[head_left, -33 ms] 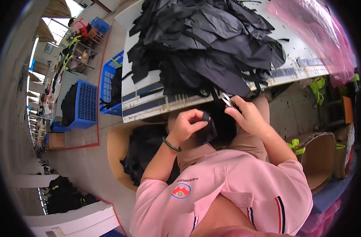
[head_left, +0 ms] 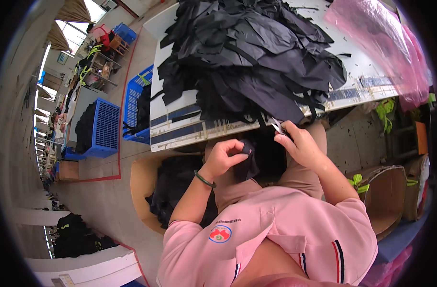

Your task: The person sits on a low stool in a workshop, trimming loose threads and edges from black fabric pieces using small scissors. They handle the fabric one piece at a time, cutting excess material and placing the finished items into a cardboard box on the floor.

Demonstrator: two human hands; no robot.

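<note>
Head-worn left fisheye camera: mounted above the wearer's shirt (head_left: 319, 215), facing steeply downward. Left hand (head_left: 223, 158) and right hand (head_left: 302, 146) lie at close range, near centre; counter (head_left: 180, 140) at 12 o'clock, floor (head_left: 101, 205) at 8 o'clock.

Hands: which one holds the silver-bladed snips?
The right hand holds the snips; the left hand, with a dark bangle at its wrist, pinches black fabric.

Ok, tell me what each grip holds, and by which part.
The left grip pinches a black fabric piece near its upper end. The right grip holds the scissors by the handle end.
</note>
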